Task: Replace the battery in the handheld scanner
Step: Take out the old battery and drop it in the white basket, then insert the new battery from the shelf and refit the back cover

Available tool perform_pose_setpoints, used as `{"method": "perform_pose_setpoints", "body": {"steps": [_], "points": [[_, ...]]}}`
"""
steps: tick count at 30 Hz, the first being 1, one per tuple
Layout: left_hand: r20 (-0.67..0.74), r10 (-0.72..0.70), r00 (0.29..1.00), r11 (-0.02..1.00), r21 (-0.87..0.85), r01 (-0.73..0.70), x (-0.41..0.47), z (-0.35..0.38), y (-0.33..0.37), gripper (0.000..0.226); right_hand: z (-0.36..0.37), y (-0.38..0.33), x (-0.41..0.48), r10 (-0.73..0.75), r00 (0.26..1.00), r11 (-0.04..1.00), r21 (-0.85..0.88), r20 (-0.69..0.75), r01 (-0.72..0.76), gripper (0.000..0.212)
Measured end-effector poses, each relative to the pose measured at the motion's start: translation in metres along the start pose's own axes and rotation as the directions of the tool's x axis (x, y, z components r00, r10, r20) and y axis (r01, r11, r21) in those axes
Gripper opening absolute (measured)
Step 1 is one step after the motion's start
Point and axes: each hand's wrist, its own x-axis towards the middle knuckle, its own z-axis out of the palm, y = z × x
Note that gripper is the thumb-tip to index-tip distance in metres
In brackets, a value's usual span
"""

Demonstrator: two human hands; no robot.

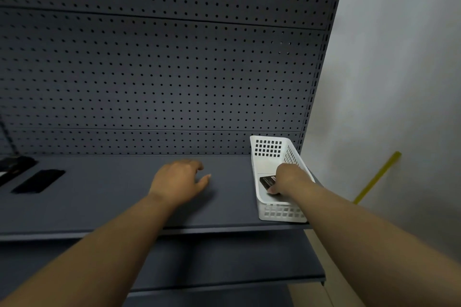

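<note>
Over at the far left of the shelf (104, 197) lie two dark items, a flat black slab (38, 180) and a bulkier black shape (15, 163) cut off by the frame edge. Your left hand (178, 183) rests mid-shelf, fingers loosely spread, holding nothing. Further right, your right hand (289, 178) reaches down into the white basket (268, 148), its fingers closed on a black battery (267, 180) inside, near the basket's front half.
</note>
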Motion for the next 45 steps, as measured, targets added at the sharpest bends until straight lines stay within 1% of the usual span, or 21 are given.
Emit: {"method": "perform_pose_setpoints", "body": {"steps": [2, 4, 6, 9, 11, 12, 14, 16, 18, 21, 28, 34, 37, 41, 45], "points": [[-0.002, -0.007, 1.0, 1.0, 0.006, 0.007, -0.003, -0.002, -0.004, 0.045, -0.005, -0.002, -0.002, -0.012, 1.0, 1.0, -0.027, 0.007, 0.012, 0.05], [-0.007, -0.024, 1.0, 1.0, 0.014, 0.024, -0.006, -0.005, -0.011, 0.045, -0.013, -0.004, -0.007, -0.03, 0.999, 0.999, -0.027, -0.028, 0.03, 0.046], [-0.019, -0.044, 0.999, 0.999, 0.019, 0.044, -0.01, -0.01, -0.017, 0.045, -0.026, -0.008, -0.013, -0.051, 0.993, 0.999, -0.002, -0.103, 0.051, 0.038], [-0.047, -0.063, 0.997, 0.998, 0.017, 0.063, -0.02, -0.018, -0.028, 0.044, -0.043, -0.017, -0.021, -0.091, 0.959, 0.992, 0.058, -0.269, 0.111, 0.014], [-0.068, -0.071, 0.995, 0.997, 0.023, 0.073, -0.027, -0.024, -0.037, 0.044, -0.05, -0.031, -0.027, -0.112, 0.933, 0.983, 0.101, -0.341, 0.155, 0.032], [-0.073, -0.082, 0.994, 0.996, 0.024, 0.083, -0.032, -0.027, -0.043, 0.044, -0.052, -0.041, -0.031, -0.131, 0.929, 0.976, 0.117, -0.345, 0.182, 0.034], [-0.076, -0.103, 0.992, 0.994, 0.028, 0.106, -0.04, -0.033, -0.058, 0.044, -0.053, -0.068, -0.04, -0.195, 0.927, 0.964, 0.114, -0.321, 0.242, 0.023], [-0.077, -0.123, 0.989, 0.991, 0.034, 0.126, -0.048, -0.039, -0.074, 0.045, -0.05, -0.096, -0.048, -0.249, 0.925, 0.95, 0.113, -0.287, 0.291, 0.039], [-0.078, -0.143, 0.987, 0.989, 0.036, 0.147, -0.055, -0.046, -0.095, 0.046, -0.042, -0.125, -0.056, -0.29, 0.921, 0.94, 0.105, -0.259, 0.325, 0.048], [-0.076, -0.162, 0.984, 0.985, 0.048, 0.166, -0.064, -0.055, -0.133, 0.048, -0.029, -0.17, -0.064, -0.344, 0.918, 0.926, 0.088, -0.199, 0.367, 0.053], [-0.062, -0.18, 0.982, 0.982, 0.039, 0.183, -0.079, -0.077, -0.248, 0.048, 0.002, -0.299, -0.074, -0.425, 0.894, 0.893, 0.095, -0.141, 0.439, 0.064], [-0.038, -0.176, 0.984, 0.984, 0.025, 0.177, -0.091, -0.096, -0.348, 0.047, 0.029, -0.408, -0.085, -0.438, 0.892, 0.883, 0.13, -0.115, 0.451, 0.067], [-0.023, -0.174, 0.984, 0.984, 0.034, 0.175, -0.099, -0.102, -0.39, 0.042, 0.04, -0.452, -0.091, -0.434, 0.892, 0.88, 0.154, -0.127, 0.45, 0.067], [0.005, -0.173, 0.985, 0.984, 0.056, 0.172, -0.109, -0.107, -0.433, 0.04, 0.058, -0.491, -0.099, -0.427, 0.894, 0.867, 0.218, -0.138, 0.448, 0.067], [0.043, -0.161, 0.986, 0.986, 0.052, 0.159, -0.111, -0.108, -0.46, 0.043, 0.069, -0.511, -0.103, -0.438, 0.89, 0.85, 0.262, -0.13, 0.456, 0.068]]}}
